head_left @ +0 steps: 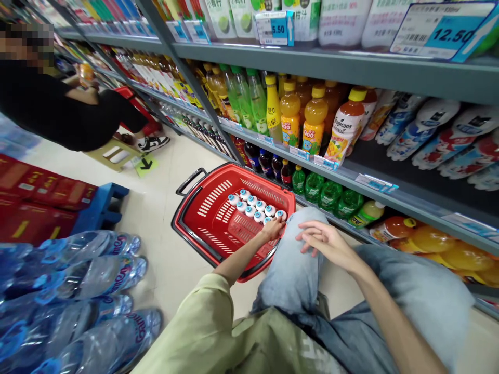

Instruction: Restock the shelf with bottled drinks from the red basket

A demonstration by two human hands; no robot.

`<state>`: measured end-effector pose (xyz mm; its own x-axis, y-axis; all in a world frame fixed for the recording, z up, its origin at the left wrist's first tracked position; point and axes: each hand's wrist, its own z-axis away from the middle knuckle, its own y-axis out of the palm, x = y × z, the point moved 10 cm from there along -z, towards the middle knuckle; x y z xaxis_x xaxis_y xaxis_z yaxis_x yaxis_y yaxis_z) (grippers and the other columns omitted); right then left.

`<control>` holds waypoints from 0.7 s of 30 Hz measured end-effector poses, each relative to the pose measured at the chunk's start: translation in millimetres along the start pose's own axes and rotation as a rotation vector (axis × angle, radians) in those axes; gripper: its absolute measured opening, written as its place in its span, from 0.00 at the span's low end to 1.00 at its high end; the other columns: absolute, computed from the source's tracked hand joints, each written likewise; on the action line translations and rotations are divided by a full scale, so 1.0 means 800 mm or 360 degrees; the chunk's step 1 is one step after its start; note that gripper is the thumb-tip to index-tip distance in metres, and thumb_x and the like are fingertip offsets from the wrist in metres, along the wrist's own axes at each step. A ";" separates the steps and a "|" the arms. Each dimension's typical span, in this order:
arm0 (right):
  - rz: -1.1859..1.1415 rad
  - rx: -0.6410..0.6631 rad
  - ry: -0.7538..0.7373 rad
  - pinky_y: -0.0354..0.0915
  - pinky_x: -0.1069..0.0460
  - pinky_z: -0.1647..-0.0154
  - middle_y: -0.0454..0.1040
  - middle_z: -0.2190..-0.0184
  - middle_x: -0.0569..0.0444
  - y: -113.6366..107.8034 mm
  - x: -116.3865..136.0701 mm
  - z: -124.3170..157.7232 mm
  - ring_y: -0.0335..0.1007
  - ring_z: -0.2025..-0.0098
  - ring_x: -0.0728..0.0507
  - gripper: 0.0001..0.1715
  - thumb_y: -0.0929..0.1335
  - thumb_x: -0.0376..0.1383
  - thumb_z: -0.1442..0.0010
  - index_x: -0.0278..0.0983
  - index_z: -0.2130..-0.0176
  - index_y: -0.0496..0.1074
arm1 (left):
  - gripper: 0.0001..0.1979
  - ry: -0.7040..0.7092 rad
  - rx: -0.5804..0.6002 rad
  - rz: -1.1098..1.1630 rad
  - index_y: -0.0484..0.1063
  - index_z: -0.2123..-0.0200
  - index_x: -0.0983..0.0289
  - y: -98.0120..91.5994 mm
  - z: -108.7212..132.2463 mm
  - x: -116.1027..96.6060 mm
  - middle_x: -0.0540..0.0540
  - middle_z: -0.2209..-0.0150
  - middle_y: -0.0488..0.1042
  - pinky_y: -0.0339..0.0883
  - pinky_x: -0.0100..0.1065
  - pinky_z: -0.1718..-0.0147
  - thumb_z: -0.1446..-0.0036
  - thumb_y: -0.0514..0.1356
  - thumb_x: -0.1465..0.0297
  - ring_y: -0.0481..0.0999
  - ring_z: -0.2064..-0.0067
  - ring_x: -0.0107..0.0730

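Observation:
A red basket [187,239] with a black handle rests on the floor in front of me. Several small white bottles [250,211] with blue-marked caps stand in rows inside it. My left hand [273,228] reaches into the basket at the near right end of these rows; its fingers are over a bottle there, and whether they grip it is hard to make out. Over my knee [304,223], to the right of the basket, my right hand [320,240] hovers with its fingers apart and nothing in them.
Shelves [296,59] of drinks run along the right, with green bottles [331,195] low down beside the basket. Large water bottles [105,275] and red boxes [42,202] lie left. A person [50,109] sits on a stool [113,156].

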<state>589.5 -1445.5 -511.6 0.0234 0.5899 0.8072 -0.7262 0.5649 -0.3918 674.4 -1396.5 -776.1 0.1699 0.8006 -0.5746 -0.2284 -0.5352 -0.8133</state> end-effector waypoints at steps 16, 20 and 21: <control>0.0065 0.0038 -0.0095 0.69 0.57 0.71 0.80 0.53 0.47 0.000 -0.004 -0.002 0.83 0.64 0.46 0.23 0.71 0.47 0.35 0.38 0.45 0.72 | 0.16 -0.0232 -0.0265 0.0033 0.75 0.49 0.64 -0.089 0.036 0.004 0.64 0.50 0.73 0.71 0.39 0.59 0.38 0.54 0.71 0.78 0.51 0.45; 0.0046 0.0049 -0.0105 0.69 0.58 0.71 0.80 0.53 0.47 0.001 -0.003 -0.002 0.82 0.64 0.46 0.23 0.71 0.46 0.35 0.38 0.45 0.73 | 0.14 -0.0255 -0.0400 -0.0012 0.76 0.56 0.65 -0.143 0.053 0.000 0.61 0.54 0.75 0.67 0.37 0.65 0.42 0.55 0.72 0.79 0.56 0.43; 0.0042 0.0046 -0.0101 0.69 0.58 0.71 0.80 0.53 0.47 0.000 -0.003 -0.002 0.82 0.64 0.47 0.22 0.71 0.46 0.34 0.38 0.45 0.72 | 0.13 -0.0254 -0.0440 -0.0024 0.76 0.57 0.65 -0.157 0.058 -0.002 0.61 0.54 0.75 0.66 0.37 0.66 0.43 0.55 0.72 0.78 0.57 0.42</control>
<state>590.4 -1445.6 -514.2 -0.0390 0.5663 0.8233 -0.7457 0.5319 -0.4012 658.7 -1317.7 -668.6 0.0135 0.8294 -0.5586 0.0456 -0.5585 -0.8282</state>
